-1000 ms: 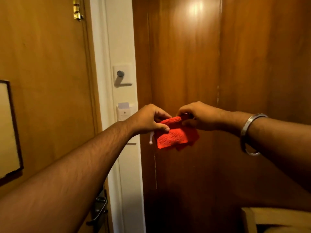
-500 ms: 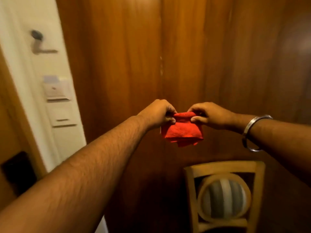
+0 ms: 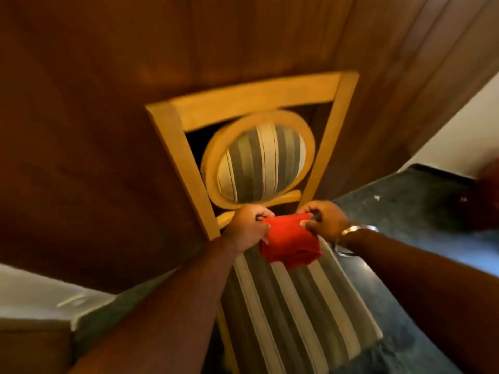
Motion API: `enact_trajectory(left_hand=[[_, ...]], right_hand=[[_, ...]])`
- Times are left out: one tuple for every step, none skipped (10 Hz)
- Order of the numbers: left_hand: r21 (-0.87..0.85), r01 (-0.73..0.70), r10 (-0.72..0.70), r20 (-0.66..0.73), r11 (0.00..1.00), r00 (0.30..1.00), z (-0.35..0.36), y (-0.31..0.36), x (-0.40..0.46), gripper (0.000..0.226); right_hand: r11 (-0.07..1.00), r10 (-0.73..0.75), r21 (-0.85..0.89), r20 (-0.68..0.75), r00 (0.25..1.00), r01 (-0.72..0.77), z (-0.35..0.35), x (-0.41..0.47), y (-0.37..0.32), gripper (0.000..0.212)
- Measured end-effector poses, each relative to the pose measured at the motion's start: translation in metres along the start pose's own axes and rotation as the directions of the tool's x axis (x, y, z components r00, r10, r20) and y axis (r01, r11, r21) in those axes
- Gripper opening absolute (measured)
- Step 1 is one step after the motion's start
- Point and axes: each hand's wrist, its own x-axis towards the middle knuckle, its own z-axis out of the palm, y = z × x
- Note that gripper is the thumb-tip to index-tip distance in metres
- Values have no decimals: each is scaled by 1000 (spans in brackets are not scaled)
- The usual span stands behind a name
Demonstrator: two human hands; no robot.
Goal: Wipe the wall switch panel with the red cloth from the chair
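You have the folded red cloth [image 3: 290,242] pinched at its top edge, your left hand [image 3: 247,228] closed on the left corner and your right hand [image 3: 325,222] closed on the right one, and it hangs just above the far end of the striped seat of the wooden chair [image 3: 172,147]. It looks light, soft and limp, so it should sag wherever unsupported; hold it bunched or at the corners, as here. The chair backs onto a dark wood-panelled wall [image 3: 94,103], dark floor [image 3: 405,211] lies to the right, and no switch panel is in view.
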Motion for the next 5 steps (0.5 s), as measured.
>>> enact_trajectory(left_hand=[[-46, 184, -184, 3, 982, 983, 62, -79, 7, 21], [-54, 302, -303, -4, 952, 953, 105, -145, 12, 18], [-56, 355, -357, -44, 933, 933, 117, -178, 12, 19], [125, 378, -368, -95, 917, 925, 102, -179, 0, 36], [458, 389, -339, -190, 799, 921, 56, -160, -27, 56]], right_hand=[[990, 141, 27, 26, 990, -142, 75, 12, 68, 15], [961, 274, 10, 116, 955, -277, 140, 23, 116, 16], [941, 337, -15, 109, 935, -337, 182, 29, 141, 33], [953, 301, -58, 90, 949, -297, 201, 18, 130, 55], [970, 211, -135, 45, 977, -203, 189, -7, 85, 71]])
